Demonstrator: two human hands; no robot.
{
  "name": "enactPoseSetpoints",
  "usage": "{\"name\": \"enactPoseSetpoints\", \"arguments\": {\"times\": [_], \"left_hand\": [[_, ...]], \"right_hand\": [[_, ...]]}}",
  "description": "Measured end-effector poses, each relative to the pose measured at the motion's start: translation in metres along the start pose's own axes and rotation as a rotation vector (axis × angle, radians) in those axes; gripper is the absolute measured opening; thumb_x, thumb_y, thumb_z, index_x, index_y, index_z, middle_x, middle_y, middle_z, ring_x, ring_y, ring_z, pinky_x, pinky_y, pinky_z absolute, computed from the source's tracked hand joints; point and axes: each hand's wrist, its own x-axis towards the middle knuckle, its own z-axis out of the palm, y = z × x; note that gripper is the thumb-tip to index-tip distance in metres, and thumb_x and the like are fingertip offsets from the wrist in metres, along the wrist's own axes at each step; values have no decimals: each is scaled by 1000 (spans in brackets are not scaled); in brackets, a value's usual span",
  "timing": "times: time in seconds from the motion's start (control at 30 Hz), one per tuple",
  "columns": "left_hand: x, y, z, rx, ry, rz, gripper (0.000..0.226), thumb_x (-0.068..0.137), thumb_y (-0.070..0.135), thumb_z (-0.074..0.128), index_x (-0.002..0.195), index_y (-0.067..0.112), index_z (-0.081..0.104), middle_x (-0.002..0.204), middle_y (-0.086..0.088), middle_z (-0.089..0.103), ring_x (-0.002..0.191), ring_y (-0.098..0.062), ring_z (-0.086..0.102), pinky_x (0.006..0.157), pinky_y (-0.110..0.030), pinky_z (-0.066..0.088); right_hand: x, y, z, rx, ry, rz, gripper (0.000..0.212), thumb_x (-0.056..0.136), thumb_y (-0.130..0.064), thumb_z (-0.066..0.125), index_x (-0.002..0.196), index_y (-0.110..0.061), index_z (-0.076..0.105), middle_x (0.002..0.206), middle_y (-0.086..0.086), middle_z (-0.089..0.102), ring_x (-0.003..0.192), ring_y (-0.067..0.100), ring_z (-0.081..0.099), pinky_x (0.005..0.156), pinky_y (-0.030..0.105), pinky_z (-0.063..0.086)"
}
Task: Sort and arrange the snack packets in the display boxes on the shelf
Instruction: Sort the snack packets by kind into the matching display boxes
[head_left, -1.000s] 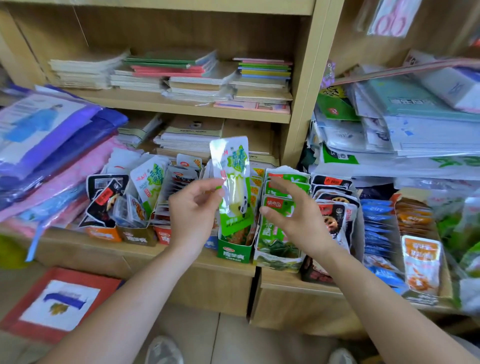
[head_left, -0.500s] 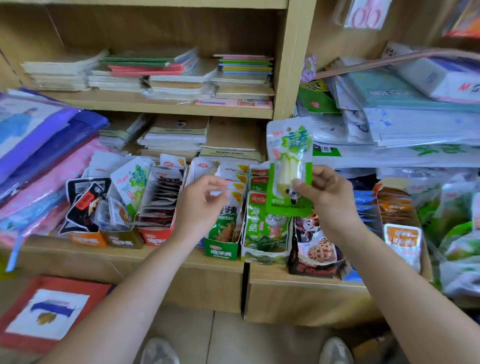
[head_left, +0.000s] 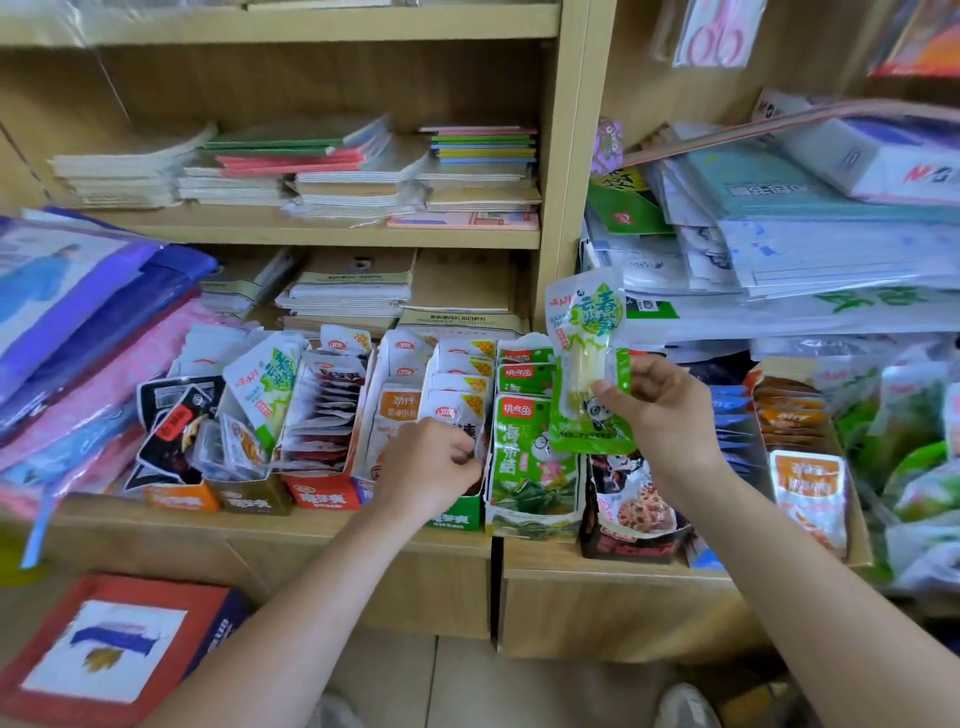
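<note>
A: Where is the packet (head_left: 586, 358)?

B: Off the shelf (head_left: 270, 525), held upright in front of the middle rows; the right hand (head_left: 670, 415) pinches its lower half, thumb on the face, fingers curled round the right edge.

A: And the left hand (head_left: 426, 467)?

B: Down at the green box (head_left: 457, 517), fingers curled in against the front white sachet (head_left: 452, 415); I cannot tell if they actually grip it or only press on it.

A: How will the packet handle?

B: Light, I judge; thin glossy film, so slippery and floppy at the top; the pale stick inside gives the middle some stiffness.

A: So hold it where?

B: Across that stiff middle or by the flat bottom seam; a pinch at the top corner would probably let it fold and swing; squeezing the clear window hard could crush the contents.

A: Where does it belong?

B: A twin (head_left: 262, 382) stands tilted in the olive box (head_left: 254, 496) well to the left; likely there; slide it in edge first, since the film would snag and buckle against the neighbours.
</note>
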Motion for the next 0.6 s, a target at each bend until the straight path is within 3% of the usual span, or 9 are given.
{"name": "enactPoseSetpoints", "arguments": {"times": [0.1, 0.2, 0.3, 0.4, 0.53, 0.6], "left_hand": [[0, 0, 0, 51, 30, 0, 17, 87, 14, 67, 75, 7, 76, 71, -9, 74, 71, -21, 72, 72, -34, 61], [-2, -3, -14, -24, 191, -28, 10, 88, 18, 72, 82, 14, 79, 76, 4, 76, 72, -8, 71, 72, -24, 57], [-4, -12, -32, -264, 248, -73, 4, 90, 19, 73, 91, 20, 77, 84, 10, 74, 77, -9, 71, 70, -33, 61], [-10, -10, -43, -516, 197, -168, 5, 96, 20, 67, 92, 20, 69, 92, 2, 70, 83, -20, 70, 62, -32, 62], [-17, 5, -46, -686, 159, -161, 5, 99, 19, 62, 97, 15, 64, 102, -1, 69, 87, -20, 71, 63, -26, 61], [-18, 15, -41, -745, 148, -136, 2, 98, 14, 64, 99, 12, 64, 98, -3, 72, 83, -17, 73, 65, -25, 61]], "right_hand": [[-1, 2, 3, -45, -6, -8, 13, 84, -2, 76, 91, -9, 67, 92, 7, 76, 90, 25, 73, 81, 34, 58], [0, 6, 4, -77, -5, -15, 17, 83, -6, 77, 97, -5, 67, 96, 13, 75, 93, 32, 71, 89, 45, 57], [1, 8, 3, -96, -1, -16, 23, 83, -11, 79, 102, -6, 67, 98, 17, 73, 93, 37, 68, 89, 51, 56], [-2, 6, 2, -110, -3, -30, 21, 83, -10, 78, 101, -10, 69, 93, 6, 76, 89, 28, 72, 87, 43, 58], [-10, 0, -8, -116, 25, -61, 18, 83, -8, 77, 98, -13, 69, 90, 0, 76, 85, 19, 73, 75, 25, 58], [-15, -6, -22, -123, 74, -90, 16, 84, -7, 77, 96, -14, 68, 89, -2, 76, 82, 15, 73, 72, 23, 57]]}}
